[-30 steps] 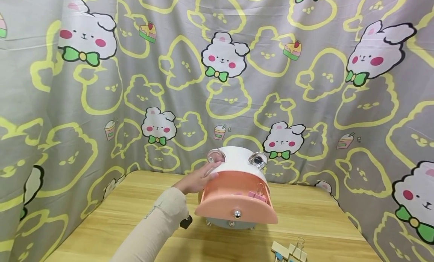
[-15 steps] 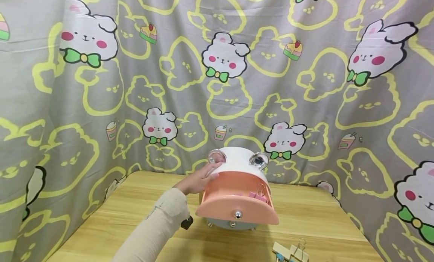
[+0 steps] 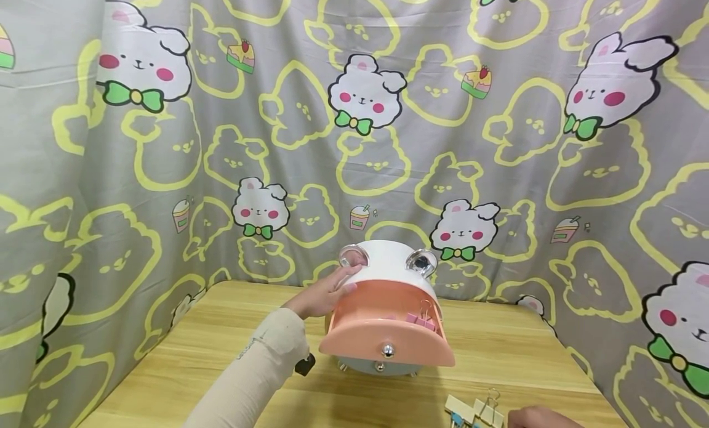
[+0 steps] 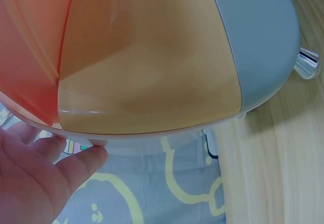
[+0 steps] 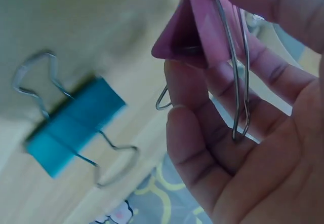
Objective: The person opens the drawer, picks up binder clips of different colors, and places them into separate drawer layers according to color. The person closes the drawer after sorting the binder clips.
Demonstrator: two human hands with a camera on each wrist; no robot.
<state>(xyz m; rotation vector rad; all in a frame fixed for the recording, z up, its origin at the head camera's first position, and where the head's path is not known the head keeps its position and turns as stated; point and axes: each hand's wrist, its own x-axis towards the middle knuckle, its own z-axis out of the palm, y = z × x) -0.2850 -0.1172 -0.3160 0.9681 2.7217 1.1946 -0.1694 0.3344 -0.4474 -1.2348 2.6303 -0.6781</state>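
Note:
My left hand [image 3: 324,290] rests against the upper left side of a small frog-shaped drawer box [image 3: 390,258] with a white top and silver eyes. In the left wrist view its fingers [image 4: 83,165] lie fairly straight against the box's edge. The box's orange upper drawer [image 3: 388,342] is pulled out, with pink binder clips [image 3: 422,320] inside. At the head view's bottom edge, my right hand [image 3: 540,417] is partly in view. The right wrist view shows it pinching a pink binder clip [image 5: 197,31] between thumb and fingers, above the table.
A teal binder clip [image 5: 76,125] lies on the wooden table [image 3: 221,348], left of the right hand in its wrist view. Cream binder clips [image 3: 487,412] lie near the table's front. A patterned curtain [image 3: 310,157] hangs behind and at both sides.
My right hand has come into the head view at the bottom right. The left hand, the box and its pulled-out drawer have stayed in place.

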